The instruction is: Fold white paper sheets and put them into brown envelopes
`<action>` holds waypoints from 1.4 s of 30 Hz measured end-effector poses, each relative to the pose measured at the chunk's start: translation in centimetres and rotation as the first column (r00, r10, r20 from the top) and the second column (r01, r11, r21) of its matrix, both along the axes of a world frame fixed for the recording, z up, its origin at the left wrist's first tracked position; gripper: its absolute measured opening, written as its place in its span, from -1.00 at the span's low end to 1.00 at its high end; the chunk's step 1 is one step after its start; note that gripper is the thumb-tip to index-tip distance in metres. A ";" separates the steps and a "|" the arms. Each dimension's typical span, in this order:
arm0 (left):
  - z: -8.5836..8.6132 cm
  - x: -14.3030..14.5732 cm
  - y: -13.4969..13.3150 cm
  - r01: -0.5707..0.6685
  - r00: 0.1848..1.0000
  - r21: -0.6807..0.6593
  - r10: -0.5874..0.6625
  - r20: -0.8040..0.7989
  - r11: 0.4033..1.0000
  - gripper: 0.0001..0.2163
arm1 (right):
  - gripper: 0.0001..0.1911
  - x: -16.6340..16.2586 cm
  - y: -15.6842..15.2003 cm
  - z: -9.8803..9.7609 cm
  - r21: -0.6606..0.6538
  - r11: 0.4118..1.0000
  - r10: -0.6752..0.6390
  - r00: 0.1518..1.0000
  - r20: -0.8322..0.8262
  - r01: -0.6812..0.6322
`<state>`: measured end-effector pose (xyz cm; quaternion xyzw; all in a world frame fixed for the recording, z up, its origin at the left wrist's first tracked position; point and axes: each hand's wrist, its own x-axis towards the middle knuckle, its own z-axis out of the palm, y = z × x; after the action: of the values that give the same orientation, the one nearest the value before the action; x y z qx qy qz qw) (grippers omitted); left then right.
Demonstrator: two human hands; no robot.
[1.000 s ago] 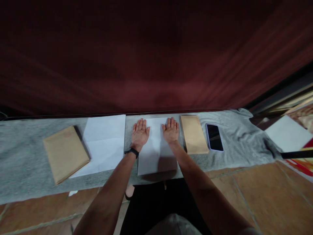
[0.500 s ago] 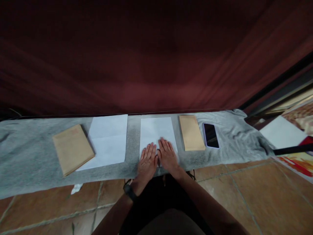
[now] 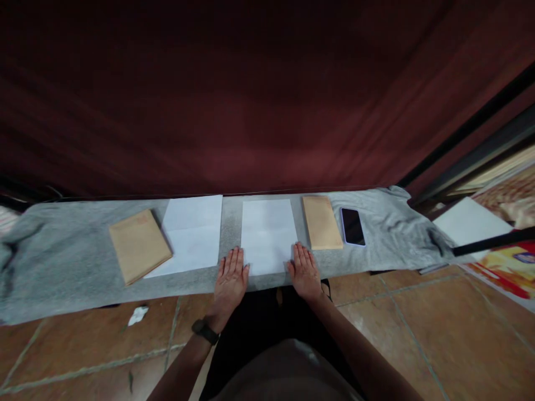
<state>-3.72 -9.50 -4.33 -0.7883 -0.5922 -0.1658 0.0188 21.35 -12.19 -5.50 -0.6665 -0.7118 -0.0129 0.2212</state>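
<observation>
A white sheet of paper [image 3: 270,228] lies flat in front of me, with a faint crease across its middle. My left hand [image 3: 231,278] is spread flat at its lower left edge, mostly on the grey cloth. My right hand [image 3: 305,274] rests flat at the lower right edge, its thumb touching the paper. Neither hand grips anything. To the left is another creased white sheet [image 3: 194,234], partly under a stack of brown envelopes [image 3: 141,245]. A narrower stack of brown envelopes [image 3: 321,223] lies right of the middle sheet.
A grey cloth [image 3: 75,250] covers the long narrow surface. Right of the envelopes lies a phone [image 3: 353,226] with a dark screen. A dark red curtain-like backdrop [image 3: 267,111] rises behind. A crumpled white scrap [image 3: 137,315] is on the tiled floor [image 3: 209,323].
My hands have moved apart from the middle of the paper to its lower left and right edges. More of the sheet and its crease now shows. The view has shifted slightly.
</observation>
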 end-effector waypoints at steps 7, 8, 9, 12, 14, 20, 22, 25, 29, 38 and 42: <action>0.5 5.3 -2.0 0.239 0.969 -0.024 -0.240 -0.054 0.971 -0.45 | -0.43 -3.5 -1.0 1.4 -0.050 0.981 0.186 0.983 -0.013 -0.186; 0.4 5.6 -2.2 0.264 0.962 -0.036 -0.266 -0.067 0.964 -0.45 | -0.43 -3.9 -1.2 1.3 -0.058 0.973 0.224 0.974 -0.010 -0.224; 0.2 5.7 -2.4 0.273 0.958 -0.045 -0.276 -0.077 0.961 -0.45 | -0.43 -3.9 -1.3 1.2 -0.063 0.967 0.248 0.969 -0.006 -0.248; -0.1 4.5 -2.8 0.250 0.963 -0.055 -0.254 -0.087 0.967 -0.48 | -0.39 -2.6 -2.0 0.6 -0.059 0.969 0.243 0.970 0.018 -0.242; -0.2 3.1 -3.0 0.227 0.970 -0.044 -0.229 -0.080 0.973 -0.47 | -0.38 -0.9 -2.4 0.3 -0.058 0.974 0.220 0.975 0.042 -0.217; -0.7 -0.3 -3.5 0.163 0.984 -0.018 -0.164 -0.072 0.986 -0.45 | -0.36 3.0 -3.4 -0.2 -0.079 0.975 0.217 0.970 0.111 -0.210; -0.5 -0.5 -3.5 0.154 0.985 -0.010 -0.155 -0.072 0.988 -0.48 | -0.37 3.2 -3.4 0.0 -0.065 0.977 0.209 0.971 0.115 -0.203; 0.2 0.5 -3.2 0.176 0.982 -0.004 -0.176 -0.068 0.984 -0.51 | -0.37 2.4 -2.9 0.5 -0.045 0.976 0.217 0.969 0.120 -0.213; 0.6 2.4 -2.7 0.260 0.962 -0.025 -0.261 -0.075 0.965 -0.48 | -0.38 0.5 -2.1 0.8 -0.067 0.958 0.287 0.947 0.144 -0.280; 1.0 1.8 -2.2 0.234 0.970 -0.070 -0.238 -0.045 0.970 -0.57 | -0.51 0.7 -1.9 1.3 -0.120 0.951 0.296 0.952 0.078 -0.286; 2.6 3.9 0.7 0.225 0.974 -0.074 -0.226 0.002 0.971 -0.55 | -0.50 -0.6 0.5 2.3 -0.106 0.958 0.271 0.962 0.015 -0.268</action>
<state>0.22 -8.82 -1.70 -0.8511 -0.5046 -0.1424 -0.0276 20.73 -11.71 -3.23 -0.5736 -0.7988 0.0444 0.1758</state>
